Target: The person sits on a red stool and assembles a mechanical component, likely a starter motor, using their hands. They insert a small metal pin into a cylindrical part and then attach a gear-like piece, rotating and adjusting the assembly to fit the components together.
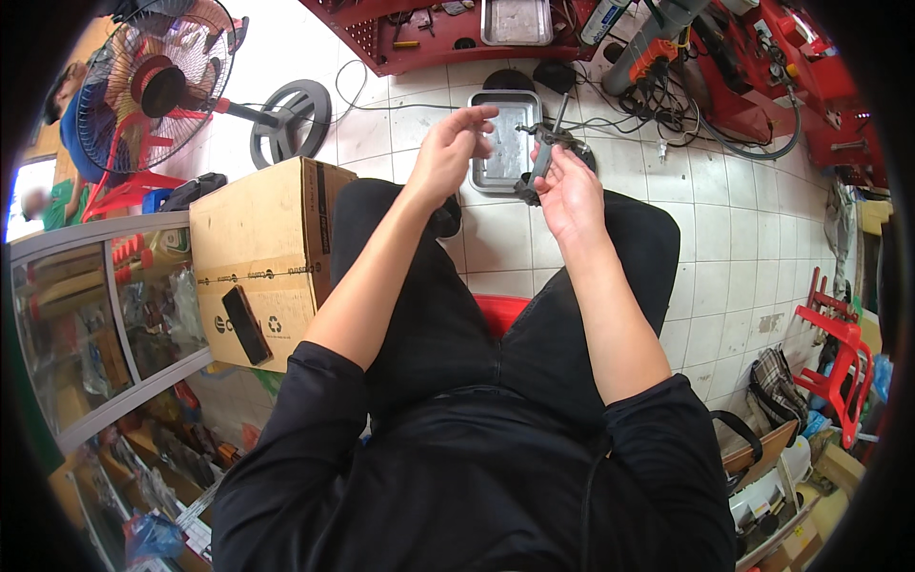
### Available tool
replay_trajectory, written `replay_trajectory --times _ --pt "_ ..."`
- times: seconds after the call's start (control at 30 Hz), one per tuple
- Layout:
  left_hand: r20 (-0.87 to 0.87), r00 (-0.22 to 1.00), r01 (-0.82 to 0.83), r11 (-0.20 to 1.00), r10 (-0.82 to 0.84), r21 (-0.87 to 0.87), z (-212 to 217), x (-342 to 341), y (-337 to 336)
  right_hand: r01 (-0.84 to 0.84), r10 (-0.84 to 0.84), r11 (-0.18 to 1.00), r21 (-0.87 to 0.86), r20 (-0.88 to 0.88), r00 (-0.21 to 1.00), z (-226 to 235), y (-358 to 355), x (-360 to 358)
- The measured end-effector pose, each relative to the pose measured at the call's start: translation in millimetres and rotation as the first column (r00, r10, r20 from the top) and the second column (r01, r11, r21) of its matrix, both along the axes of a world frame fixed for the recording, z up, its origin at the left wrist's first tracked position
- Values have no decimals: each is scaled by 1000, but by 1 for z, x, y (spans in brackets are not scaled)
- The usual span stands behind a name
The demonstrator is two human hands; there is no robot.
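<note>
Head view, only one. 2 hands, well apart from each other. Left hand (448, 153), centre of frame: fingers loosely bent, thumb side toward the part, nothing visible in the grip. Right hand (574, 198), just right of centre: clamped on 1 dark metal part (544, 162), fingers and thumb on its right side. 1 thin rod (561, 112) sticks up from the part, tilted. Part sits just right of frame centre, overlapping the right edge of the floor tray; can't tell if they touch.

Trays: 2, both metal. Floor tray (493, 124) upper centre, on white tile floor (715, 250). Second tray (516, 21) at top edge, on the red tabletop (446, 43).

Left half: 1 carton (250, 214) with 1 black phone (246, 326) on it; 1 fan (162, 91) upper left, with 1 round base (290, 124). 1 glass cabinet (67, 324) at left edge.

Right half: 1 red chair (839, 357) near right edge, 1 checked bag (777, 381) just left of it. Cables (624, 119) upper right, too tangled to count.
</note>
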State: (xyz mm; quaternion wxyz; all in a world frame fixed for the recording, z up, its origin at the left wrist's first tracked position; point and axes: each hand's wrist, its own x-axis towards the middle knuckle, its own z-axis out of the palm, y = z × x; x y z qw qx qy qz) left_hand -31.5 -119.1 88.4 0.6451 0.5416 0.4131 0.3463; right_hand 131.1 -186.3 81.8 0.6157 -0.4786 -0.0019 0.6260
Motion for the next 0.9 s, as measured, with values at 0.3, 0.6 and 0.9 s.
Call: replay_trajectory --times 0.3,0.6,0.9 --pt "-323 935 46 855 146 517 27 44 -28 51 -51 999 15 -40 998 -1 -1 3" --pt "-359 912 108 730 197 675 19 44 -31 62 -62 998 4 -2 998 1 -4 2" --pt "-329 906 71 669 268 739 16 45 -32 33 -35 999 27 95 995 -1 -5 -4"
